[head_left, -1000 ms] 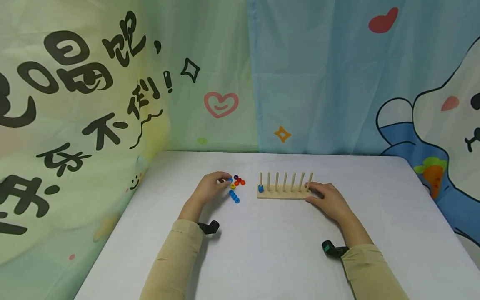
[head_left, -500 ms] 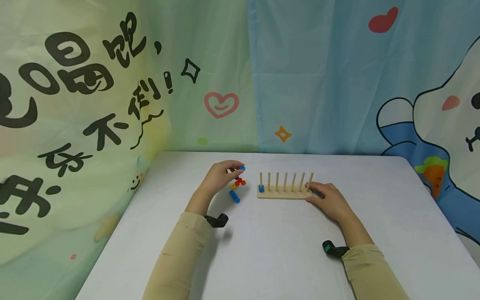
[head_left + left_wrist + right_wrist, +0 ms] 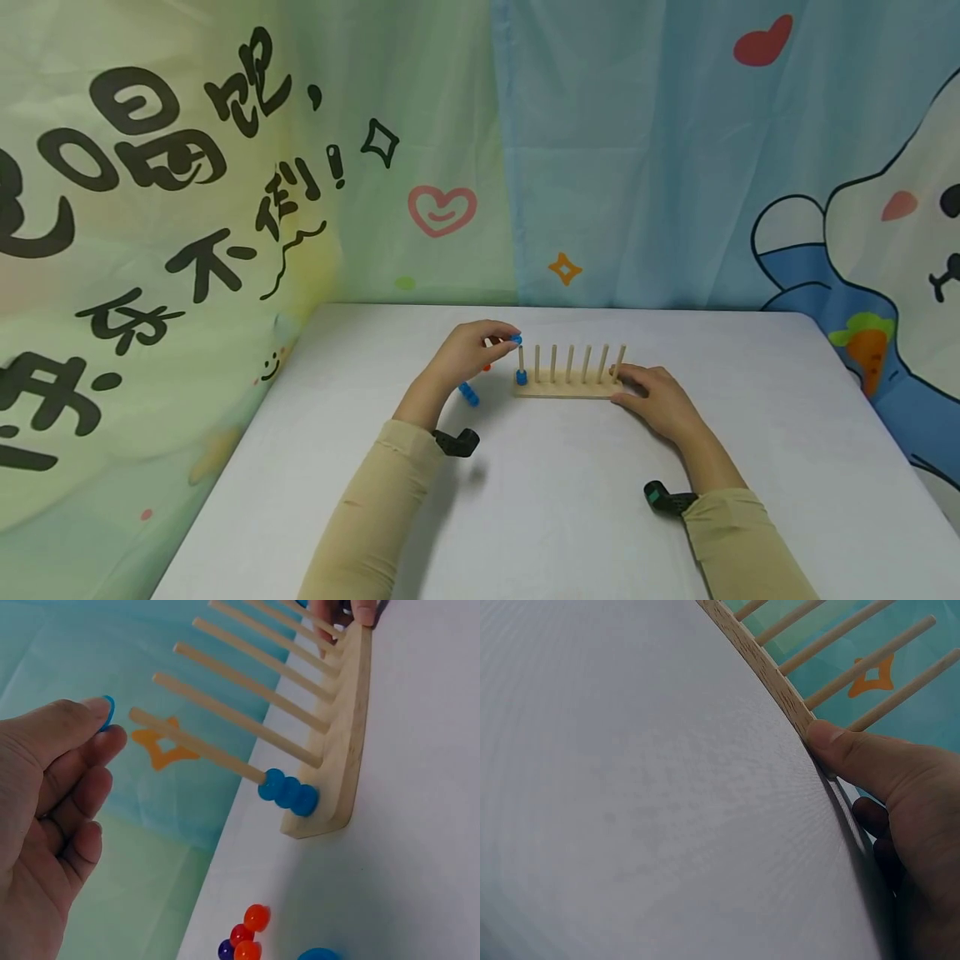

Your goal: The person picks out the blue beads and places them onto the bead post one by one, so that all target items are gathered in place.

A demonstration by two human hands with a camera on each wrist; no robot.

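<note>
Between thumb and forefinger my left hand (image 3: 474,350) pinches a blue bead (image 3: 109,712), mostly hidden by the fingertips, close to the top of the leftmost peg (image 3: 199,746). Three blue beads (image 3: 288,793) are stacked low on that peg. The peg belongs to a wooden peg board (image 3: 558,389) with a row of several upright pegs, the others bare. At its right end my right hand (image 3: 660,402) grips the base, thumb (image 3: 829,737) on the near edge and fingers behind.
Loose red, orange and purple beads (image 3: 243,934) lie on the white table (image 3: 555,500) left of the board. Blue beads (image 3: 469,394) lie nearer, partly behind the left hand. A printed curtain (image 3: 637,167) hangs behind the table.
My left hand has lifted a blue bead from the loose beads and carried it right to the leftmost peg's top. The right hand and the board have stayed in place.
</note>
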